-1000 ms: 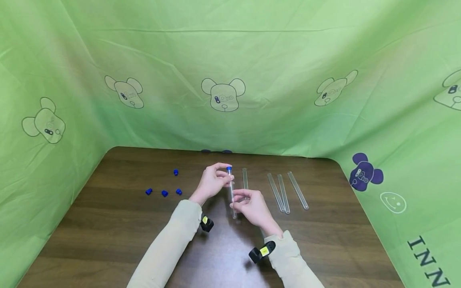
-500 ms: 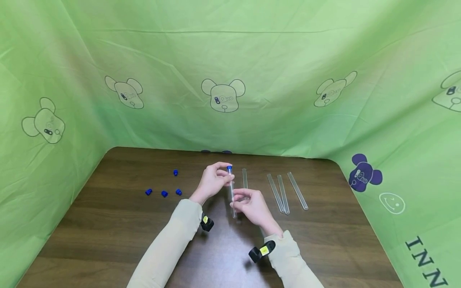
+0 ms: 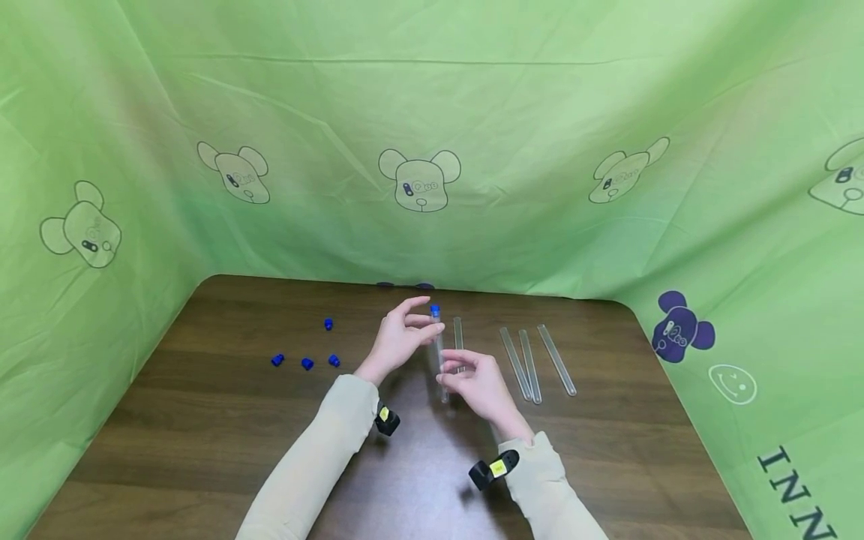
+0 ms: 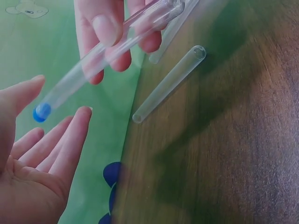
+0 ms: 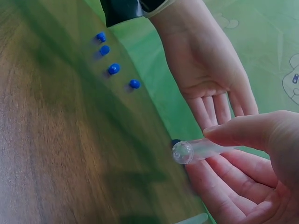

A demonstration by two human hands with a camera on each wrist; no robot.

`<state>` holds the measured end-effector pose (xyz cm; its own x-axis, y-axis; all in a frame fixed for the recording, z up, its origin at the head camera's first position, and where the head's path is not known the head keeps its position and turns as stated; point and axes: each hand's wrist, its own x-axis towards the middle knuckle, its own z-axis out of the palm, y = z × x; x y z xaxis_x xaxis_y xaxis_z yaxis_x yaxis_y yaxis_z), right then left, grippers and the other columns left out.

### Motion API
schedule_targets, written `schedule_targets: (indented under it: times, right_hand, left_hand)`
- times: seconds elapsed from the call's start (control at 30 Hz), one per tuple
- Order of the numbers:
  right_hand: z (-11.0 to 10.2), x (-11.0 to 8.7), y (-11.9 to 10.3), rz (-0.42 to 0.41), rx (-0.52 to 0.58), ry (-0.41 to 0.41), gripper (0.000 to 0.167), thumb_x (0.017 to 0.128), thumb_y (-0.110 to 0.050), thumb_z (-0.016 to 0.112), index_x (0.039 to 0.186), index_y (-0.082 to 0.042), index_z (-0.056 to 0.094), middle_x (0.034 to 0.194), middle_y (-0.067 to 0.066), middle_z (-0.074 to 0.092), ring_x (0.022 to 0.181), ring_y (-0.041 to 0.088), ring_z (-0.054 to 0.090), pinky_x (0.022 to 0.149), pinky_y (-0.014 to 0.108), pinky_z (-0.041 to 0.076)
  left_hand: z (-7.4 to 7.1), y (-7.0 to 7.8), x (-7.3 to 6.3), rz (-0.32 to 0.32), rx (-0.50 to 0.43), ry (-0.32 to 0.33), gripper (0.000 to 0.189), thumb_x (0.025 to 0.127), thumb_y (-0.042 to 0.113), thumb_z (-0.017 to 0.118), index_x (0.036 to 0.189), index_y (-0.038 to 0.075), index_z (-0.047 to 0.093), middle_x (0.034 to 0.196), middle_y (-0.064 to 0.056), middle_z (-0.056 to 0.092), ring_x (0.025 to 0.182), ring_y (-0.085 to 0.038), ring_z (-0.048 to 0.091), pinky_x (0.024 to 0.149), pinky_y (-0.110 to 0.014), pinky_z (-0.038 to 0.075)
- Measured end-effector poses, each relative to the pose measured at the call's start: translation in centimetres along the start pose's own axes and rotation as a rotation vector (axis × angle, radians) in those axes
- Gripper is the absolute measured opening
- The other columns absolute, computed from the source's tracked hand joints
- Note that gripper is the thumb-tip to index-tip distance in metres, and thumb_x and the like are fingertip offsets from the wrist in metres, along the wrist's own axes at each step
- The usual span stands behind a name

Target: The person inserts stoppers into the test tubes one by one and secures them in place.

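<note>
My right hand (image 3: 478,384) pinches a clear test tube (image 4: 77,77) between thumb and fingers, near its rounded lower end. A blue cap (image 3: 435,310) sits in the tube's top, and the tube stands nearly upright above the table in the head view. My left hand (image 3: 400,341) is beside the capped end, thumb and fingers spread apart. In the left wrist view a gap shows between the left fingertips (image 4: 84,114) and the cap. The right wrist view shows the tube's rounded end poking out past the right thumb (image 5: 243,129).
Several loose blue caps (image 3: 307,364) lie on the left of the wooden table (image 3: 202,420). To the right are three clear tubes (image 3: 556,360), and one more uncapped tube (image 3: 458,334) lies behind my right hand. A green cloth (image 3: 418,247) hangs around the back and sides.
My left hand has let go of the capped end, its fingers spreading. My right hand has shifted the tube slightly right and up. The loose caps and tubes stay where they were.
</note>
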<state>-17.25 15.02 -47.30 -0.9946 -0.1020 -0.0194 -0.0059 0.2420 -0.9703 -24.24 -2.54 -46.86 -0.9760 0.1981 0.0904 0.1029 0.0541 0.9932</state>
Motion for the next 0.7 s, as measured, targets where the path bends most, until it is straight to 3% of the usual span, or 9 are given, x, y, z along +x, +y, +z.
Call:
schedule_targets:
  times: [0.13,0.23,0.5,0.7]
  right_hand:
    - [-0.3,0.0,0.0,0.001,0.002,0.015,0.039,0.082,0.006,0.076,0.121,0.007,0.070,0.098,0.022,0.071,0.077,0.024,0.073,0.066,0.028,0.059]
    - [-0.4,0.0,0.0,0.002,0.002,0.021,0.040,0.082,0.005,0.076,0.122,0.008,0.069,0.097,0.018,0.072,0.077,0.024,0.073,0.066,0.027,0.058]
    - [-0.6,0.2,0.5,0.016,0.046,0.039,0.044,0.082,0.008,0.076,0.124,0.012,0.065,0.101,0.026,0.070,0.078,0.024,0.072,0.068,0.030,0.060]
    - [-1.1,0.4,0.8,0.021,0.055,0.054,0.044,0.083,0.009,0.076,0.125,0.011,0.066,0.102,0.026,0.070,0.076,0.018,0.071,0.067,0.027,0.059]
  left_hand:
    - [-0.2,0.0,0.0,0.010,-0.008,-0.003,0.060,0.090,0.018,0.080,0.144,0.008,0.055,0.109,-0.014,0.074,0.092,-0.045,0.071,0.076,-0.036,0.060]
    - [-0.3,-0.1,0.0,0.013,-0.006,-0.009,0.057,0.091,0.018,0.080,0.141,0.007,0.057,0.111,-0.014,0.074,0.095,-0.045,0.070,0.077,-0.036,0.060]
    - [-0.7,-0.3,-0.2,0.033,0.113,0.009,0.049,0.093,0.025,0.078,0.137,0.012,0.062,0.116,-0.013,0.073,0.100,-0.025,0.071,0.089,-0.040,0.056]
    - [-1.1,-0.6,-0.4,0.035,0.115,0.016,0.047,0.093,0.025,0.078,0.136,0.011,0.063,0.119,-0.017,0.071,0.102,-0.025,0.070,0.090,-0.041,0.056]
